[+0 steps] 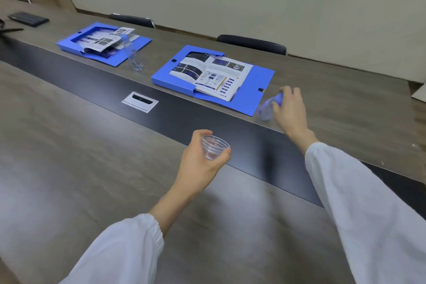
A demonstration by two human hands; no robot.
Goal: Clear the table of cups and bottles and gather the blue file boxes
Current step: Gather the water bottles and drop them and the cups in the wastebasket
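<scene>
The left hand (202, 163) holds a clear plastic cup (214, 147) above the table (69, 145), fingers curled round its wall and the thumb pressed on the near side, the open mouth tipped toward the far edge. The right hand (291, 110) reaches farther out and closes over a blurred, blue-tinted plastic bottle (268, 107), its fingers wrapped across the top end; the bottle leans and its lower end is at the tabletop. Just left of those fingers lies an open blue file box (253, 90) with a magazine (212, 74) spread on it. Well beyond the left hand's fingers, farther left, a second open blue file box (69, 45) holds loose papers (106, 40), and a clear bottle (133, 55) stands just beside it.
</scene>
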